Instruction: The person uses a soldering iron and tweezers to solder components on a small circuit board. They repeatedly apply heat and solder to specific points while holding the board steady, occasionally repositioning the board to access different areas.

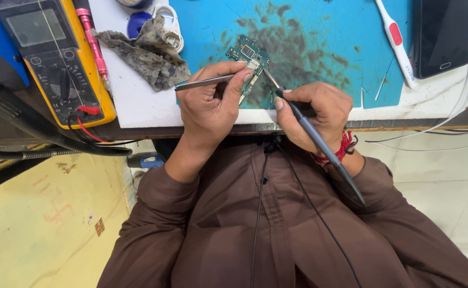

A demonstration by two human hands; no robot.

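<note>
Tweezers (204,82) being pinched in left hand (208,106), pinning green circuit board (248,57) on blue mat (319,48). Right hand (314,114) fingers clamping soldering iron (308,128), tip touching board. Risk: tip lingering, overheating pads; board slipping, bridging joints; cable (319,213) tugging iron.

My left hand (210,101) is curled, thumb and forefinger pinched in a tight grip, wrist bent upward. My right hand (316,114) is closed in a pen-style grip, fingers folded, wrist angled inward. Both forearms converge from brown sleeves.
</note>
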